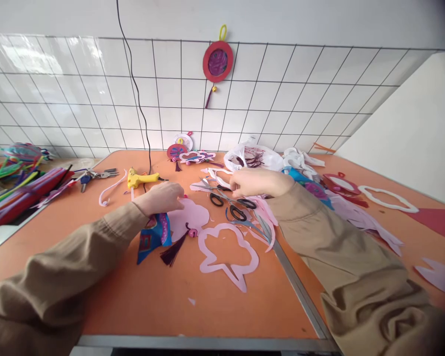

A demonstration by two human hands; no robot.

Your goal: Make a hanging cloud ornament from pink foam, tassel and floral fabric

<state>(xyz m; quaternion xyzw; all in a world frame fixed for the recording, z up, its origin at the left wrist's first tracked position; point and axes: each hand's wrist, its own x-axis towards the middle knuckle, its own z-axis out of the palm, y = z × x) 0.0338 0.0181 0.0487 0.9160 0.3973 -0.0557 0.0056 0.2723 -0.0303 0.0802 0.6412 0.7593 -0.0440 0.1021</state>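
My left hand (163, 197), fingers bent together, is over the upper left edge of a pink cloud-shaped piece (189, 217). A small red bit shows by its fingertips; what they hold is hidden. Below it lies blue patterned fabric (154, 237). A dark tassel (173, 251) with a pink bell (193, 233) hangs off the pink piece. My right hand (257, 182) has its fingers closed beside black-handled scissors (238, 212) and a white cut-out frame (218, 174); I cannot make out what it grips. In front lies a pink cut-out outline (254, 257).
A yellow glue gun (143, 179) with a cord lies left, near keys (92, 178) and coloured pipe cleaners (25, 193). A plastic bag (270, 157) of tassels stands at the back. A red round ornament (218, 62) hangs on the tiled wall. Pink offcuts (363, 217) lie right.
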